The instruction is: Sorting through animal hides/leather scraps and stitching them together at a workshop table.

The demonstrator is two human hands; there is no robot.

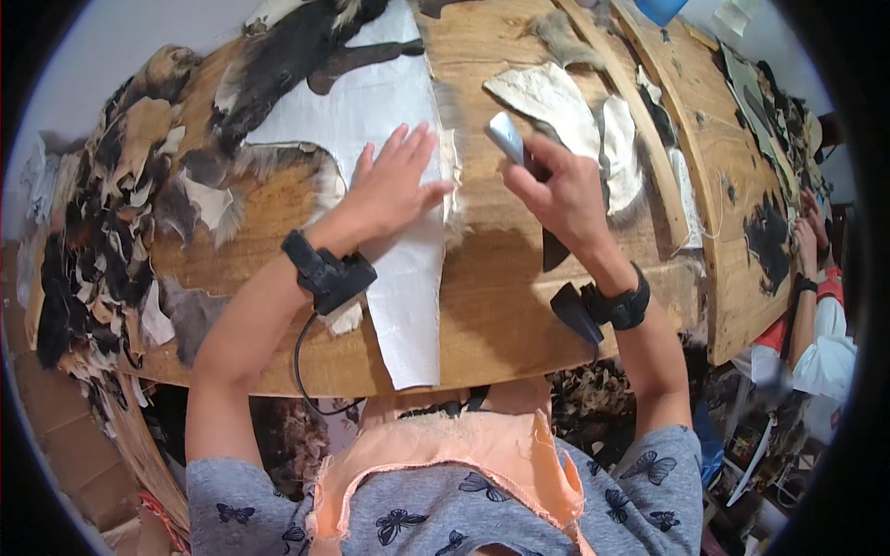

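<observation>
My left hand (397, 185) lies flat, fingers spread, on a long white pattern-like sheet (408, 306) that narrows toward the table's near edge. Dark fur (278, 69) shows beside and under the sheet's far part, and a dark strip (357, 65) lies across it. To the right, my right hand (561, 190) is closed around a small silver, flat-ended tool (505, 137), raised over the wood. What kind of tool it is cannot be made out. Beyond that hand rest pale hide pieces (556, 97), fur edges showing.
Fur and hide scraps (111, 222) are heaped along the left side of the wooden table (501, 320). Wooden battens (640, 120) cross its right part. At the far right, another person's hands (808, 232) work near more scraps. Black wrist devices (329, 273) with cables sit on my wrists.
</observation>
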